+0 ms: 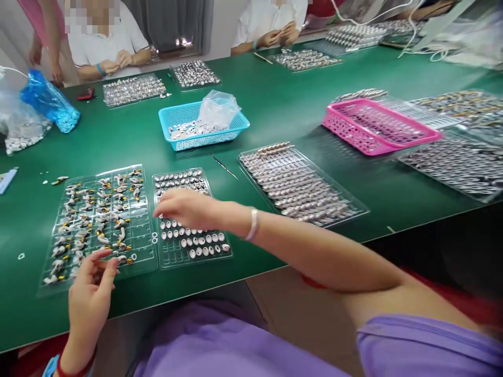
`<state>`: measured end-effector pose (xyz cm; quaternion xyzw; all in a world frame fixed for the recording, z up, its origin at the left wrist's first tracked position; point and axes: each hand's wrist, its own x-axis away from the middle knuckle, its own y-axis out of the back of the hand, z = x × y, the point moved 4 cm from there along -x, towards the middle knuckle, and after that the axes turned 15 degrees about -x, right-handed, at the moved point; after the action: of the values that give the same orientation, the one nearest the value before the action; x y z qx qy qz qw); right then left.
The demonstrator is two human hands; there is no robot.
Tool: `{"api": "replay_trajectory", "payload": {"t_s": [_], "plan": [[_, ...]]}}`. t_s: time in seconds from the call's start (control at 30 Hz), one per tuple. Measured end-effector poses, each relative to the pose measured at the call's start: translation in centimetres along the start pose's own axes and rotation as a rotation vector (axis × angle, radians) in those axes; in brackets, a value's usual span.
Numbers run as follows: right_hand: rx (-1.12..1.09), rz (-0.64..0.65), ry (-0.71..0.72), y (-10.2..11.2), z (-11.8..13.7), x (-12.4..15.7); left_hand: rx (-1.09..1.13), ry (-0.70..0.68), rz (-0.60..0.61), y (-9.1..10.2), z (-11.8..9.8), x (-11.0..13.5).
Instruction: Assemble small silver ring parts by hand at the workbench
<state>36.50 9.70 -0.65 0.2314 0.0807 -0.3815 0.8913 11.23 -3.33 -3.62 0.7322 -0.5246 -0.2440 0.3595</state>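
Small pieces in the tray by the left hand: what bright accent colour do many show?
Yellow, on many small pieces; best seen in the head view.

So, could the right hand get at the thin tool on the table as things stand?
Probably yes: the thin tool lies close to the right hand, just off the far corner of the tray below it, with nothing seen covering it.

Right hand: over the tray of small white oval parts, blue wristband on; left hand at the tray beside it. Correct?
Wrong on colour: in the head view the right hand wears a white wristband. It is over the tray of small white oval parts, with the left hand at the tray beside it.
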Motion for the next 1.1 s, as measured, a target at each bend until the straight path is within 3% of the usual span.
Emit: {"api": "replay_trajectory", "payload": {"t_s": [0.1, 0.2, 0.33, 0.5, 0.63, 0.77, 0.9, 1.1], "plan": [[0.009, 0.053, -0.008, -5.9, 0.9, -4.1, -0.004, -0.005, 0.030, 0.0, 0.7, 0.8], [0.024, 0.073, -0.029, -8.7, 1.0, -7.1, 0.018, 0.015, 0.043, 0.4, 1.7, 1.4], [0.059, 0.110, -0.071, -9.9, -0.1, -8.7, 0.098, 0.044, 0.058, 0.6, 2.5, 1.7], [0.140, 0.175, -0.120, -10.7, -1.6, -9.6, 0.166, 0.049, 0.082, -0.5, 1.7, 1.7], [0.194, 0.212, -0.122, -10.3, -1.4, -9.8, 0.185, 0.052, 0.101, -0.8, 1.4, 1.9], [0.204, 0.217, -0.072, -8.7, 0.2, -7.3, 0.241, 0.063, 0.106, -0.6, 1.4, 1.9], [0.093, 0.175, -0.001, -7.7, 2.3, -2.0, 0.314, 0.010, 0.095, -1.1, -0.2, 1.3], [0.007, -0.019, 0.061, -7.5, 4.3, 5.3, 0.324, -0.340, 0.191, -3.1, -4.8, 2.0]]}}
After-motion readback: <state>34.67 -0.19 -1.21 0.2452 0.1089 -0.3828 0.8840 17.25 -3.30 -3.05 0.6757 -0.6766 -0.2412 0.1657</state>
